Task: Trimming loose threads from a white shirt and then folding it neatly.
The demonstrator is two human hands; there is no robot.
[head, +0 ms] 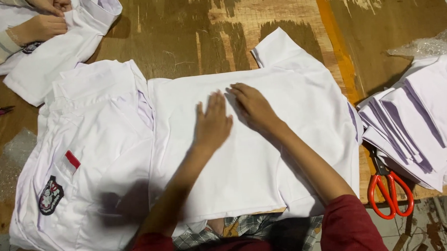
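Both hands lie flat on the white shirt spread back-up in the middle of the wooden table. Left hand and right hand are side by side, near touching, palms down, fingers stretched and slightly fanned, gripping nothing.

Key relation: the shirt lies under and all around the fingers, hem toward 6 o'clock at the table edge, collar end toward 12. Its long axis looks to run 6–12, with one sleeve sticking out past the fingertips at about 1 o'clock. Fingertips point to 12. The right hand is higher up the cloth and nearer that sleeve; the left hand is nearer the shirt's 9 o'clock edge.

At 9 o'clock, touching that edge, a stack of shirts lies front-up, with a badge on the pocket. At 3 o'clock: a pile of folded white sheets, with orange scissors partly under it. At 11 o'clock another person's hands work on a separate shirt.
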